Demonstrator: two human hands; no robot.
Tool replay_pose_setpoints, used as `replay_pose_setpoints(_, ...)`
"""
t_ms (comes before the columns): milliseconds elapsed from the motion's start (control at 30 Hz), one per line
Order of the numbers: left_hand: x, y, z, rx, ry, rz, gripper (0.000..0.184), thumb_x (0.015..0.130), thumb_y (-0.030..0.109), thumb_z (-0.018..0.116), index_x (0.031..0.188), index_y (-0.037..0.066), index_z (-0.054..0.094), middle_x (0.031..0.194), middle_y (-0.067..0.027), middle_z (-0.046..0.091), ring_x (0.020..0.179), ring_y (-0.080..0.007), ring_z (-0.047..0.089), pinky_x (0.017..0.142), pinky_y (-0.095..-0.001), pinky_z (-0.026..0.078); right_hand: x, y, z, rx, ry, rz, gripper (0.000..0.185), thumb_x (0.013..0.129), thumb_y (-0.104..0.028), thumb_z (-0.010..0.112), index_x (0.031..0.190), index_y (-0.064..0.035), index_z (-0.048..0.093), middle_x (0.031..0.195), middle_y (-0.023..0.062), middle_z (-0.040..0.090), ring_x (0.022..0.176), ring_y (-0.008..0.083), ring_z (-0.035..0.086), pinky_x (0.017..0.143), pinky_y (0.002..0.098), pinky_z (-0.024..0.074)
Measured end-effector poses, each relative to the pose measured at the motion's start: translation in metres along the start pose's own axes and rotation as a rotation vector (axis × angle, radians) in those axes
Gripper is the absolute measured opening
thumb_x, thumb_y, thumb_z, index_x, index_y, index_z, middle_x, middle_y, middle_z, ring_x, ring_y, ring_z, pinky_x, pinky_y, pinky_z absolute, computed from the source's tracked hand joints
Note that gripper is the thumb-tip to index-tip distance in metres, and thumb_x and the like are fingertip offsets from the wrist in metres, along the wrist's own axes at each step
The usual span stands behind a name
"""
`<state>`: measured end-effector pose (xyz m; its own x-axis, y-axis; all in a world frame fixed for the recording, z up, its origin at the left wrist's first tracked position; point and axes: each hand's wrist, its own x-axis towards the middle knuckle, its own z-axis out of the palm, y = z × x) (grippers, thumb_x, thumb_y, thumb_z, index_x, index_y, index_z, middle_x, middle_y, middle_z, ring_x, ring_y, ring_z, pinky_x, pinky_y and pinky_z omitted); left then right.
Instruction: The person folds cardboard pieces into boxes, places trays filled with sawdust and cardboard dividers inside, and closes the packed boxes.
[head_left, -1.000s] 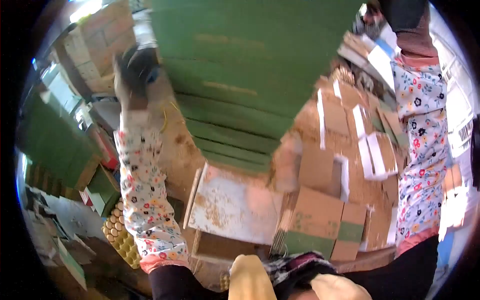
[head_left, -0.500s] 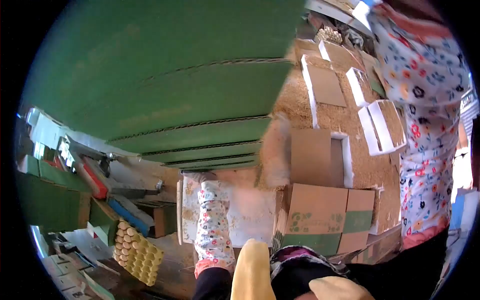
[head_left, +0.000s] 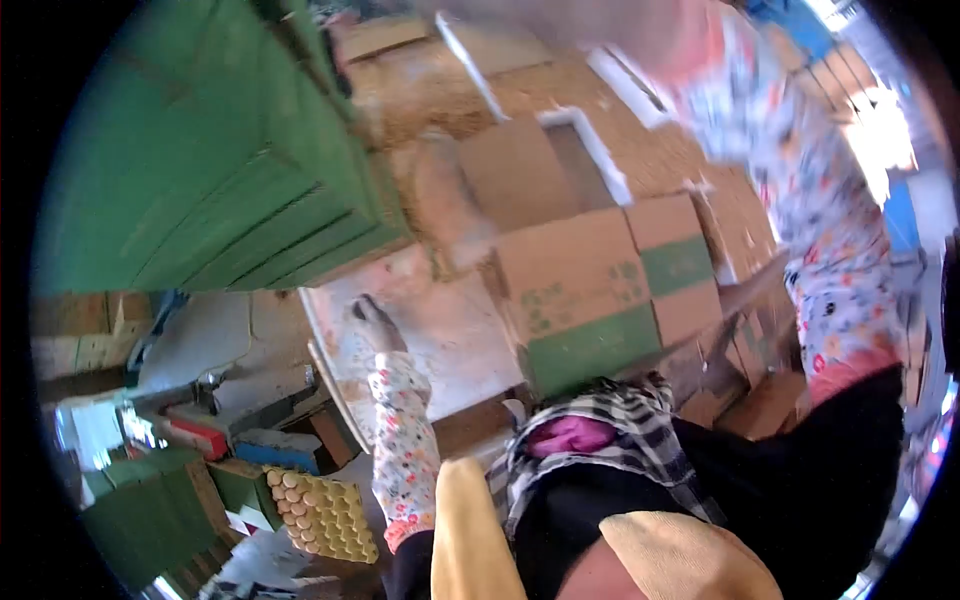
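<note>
Stacked green cardboard [head_left: 220, 170] is sitting ahead-left of left hand [head_left: 380, 328], layer seams running diagonally. Left hand is lying nearer its lower edge, over stained white board [head_left: 460, 350]. Right hand [head_left: 610, 25] is blurring up top; can't tell either grip's state.

Green stack [head_left: 220, 150] seemingly bars left.

Green cartons [head_left: 230, 170], left hand [head_left: 377, 325] over pale board [head_left: 450, 335], egg tray [head_left: 322, 515] partly filled

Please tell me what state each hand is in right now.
Left hand: over the stained white board, grip unclear.
Right hand: blurred at the top edge, grip cannot be told.
</note>
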<state>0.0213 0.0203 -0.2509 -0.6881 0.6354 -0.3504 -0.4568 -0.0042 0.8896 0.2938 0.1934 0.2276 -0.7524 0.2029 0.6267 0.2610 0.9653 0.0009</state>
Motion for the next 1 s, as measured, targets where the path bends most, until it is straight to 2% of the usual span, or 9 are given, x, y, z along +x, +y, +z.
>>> replay_pose_setpoints(100,-0.127,0.019,0.064,0.782,-0.331,0.103,0.041,0.087,0.032,0.053,0.111,-0.002,0.052,0.108,-0.0174,0.056,0.093,-0.0226,0.052,0.083,-0.0345,0.041,-0.181,-0.013,-0.011,0.339,-0.177,0.609,0.052,0.081,-0.03,0.062,0.123,-0.0044,0.044,0.115,0.0153,0.054,0.106,0.0282,0.052,0.091,0.0328,0.0399)
replay_pose_setpoints(167,-0.1,-0.061,0.041,0.657,-0.325,0.029,0.047,0.085,0.039,0.054,0.109,-0.001,0.052,0.097,-0.0163,0.059,0.09,-0.0244,0.054,0.08,-0.037,0.042,-0.311,-0.015,-0.01,0.146,-0.371,1.305,0.06,0.08,-0.039,0.061,0.122,0.0002,0.044,0.117,0.0205,0.051,0.108,0.0301,0.05,0.093,0.0362,0.0387)
replay_pose_setpoints(300,-0.161,0.007,0.121,0.415,-0.357,-0.535,0.032,0.084,0.047,0.053,0.088,0.016,0.056,0.072,0.0064,0.051,0.063,-0.0097,0.049,0.048,-0.0275,0.039,-0.531,-0.021,0.008,0.199,-0.051,1.686,0.068,0.073,-0.032,0.069,0.123,0.0034,0.038,0.11,0.019,0.055,0.101,0.0251,0.054,0.086,0.0323,0.0424)
replay_pose_setpoints(333,-0.171,-0.008,0.132,0.409,-0.367,-0.412,0.029,0.084,0.041,0.055,0.095,0.014,0.055,0.078,0.0039,0.053,0.066,-0.0106,0.051,0.051,-0.0288,0.042,-0.543,-0.029,0.007,0.271,-0.112,1.812,0.074,0.072,-0.031,0.07,0.126,0.0051,0.034,0.113,0.0199,0.054,0.105,0.0249,0.051,0.088,0.0328,0.041)
replay_pose_setpoints(400,-0.187,-0.037,0.152,0.397,-0.359,-0.169,0.031,0.084,0.03,0.06,0.107,0.011,0.054,0.09,-0.0011,0.058,0.074,-0.0124,0.055,0.057,-0.0314,0.047,-0.599,-0.021,0.022,0.624,0.081,1.705,0.078,0.07,-0.028,0.072,0.127,0.0046,0.031,0.112,0.0191,0.054,0.102,0.0239,0.053,0.088,0.0326,0.0413)
replay_pose_setpoints(433,-0.219,-0.011,0.173,0.273,-0.346,-0.408,0.05,0.083,0.027,0.061,0.125,0.01,0.041,0.106,-0.0069,0.056,0.087,-0.0146,0.055,0.069,-0.0307,0.048,-0.62,-0.006,0.03,0.803,0.184,1.624,0.08,0.069,-0.027,0.073,0.128,0.0043,0.03,0.111,0.0188,0.055,0.101,0.0234,0.054,0.088,0.0326,0.0414)
replay_pose_setpoints(600,-0.278,0.005,0.226,0.605,-0.254,0.095,0.061,0.084,0.017,0.059,0.134,0.008,0.025,0.124,-0.0098,0.044,0.106,-0.0186,0.048,0.083,-0.029,0.044,-0.628,0.038,-0.006,0.817,0.028,1.512,0.072,0.077,-0.022,0.067,0.132,0.0016,0.027,0.114,0.0123,0.053,0.101,0.0209,0.054,0.089,0.0307,0.0422)
replay_pose_setpoints(800,-0.314,0.121,0.283,0.099,-0.519,0.629,0.043,0.084,0.003,0.054,0.124,0.004,0.038,0.106,-0.003,0.048,0.091,-0.0106,0.049,0.082,-0.0256,0.042,-0.481,0.065,-0.14,1.036,0.878,1.247,0.06,0.085,-0.027,0.057,0.13,0.0031,0.03,0.117,0.0076,0.051,0.108,0.0175,0.049,0.096,0.031,0.0365)
replay_pose_setpoints(1000,-0.305,0.17,0.306,0.219,-0.304,0.028,0.017,0.079,0.014,0.062,0.093,0.004,0.057,0.088,-0.0044,0.061,0.081,-0.0134,0.056,0.064,-0.0259,0.043,-0.431,0.049,-0.133,0.793,0.974,1.266,0.054,0.084,-0.031,0.057,0.121,0.0045,0.041,0.124,0.0104,0.042,0.112,0.0178,0.042,0.097,0.0302,0.0307)
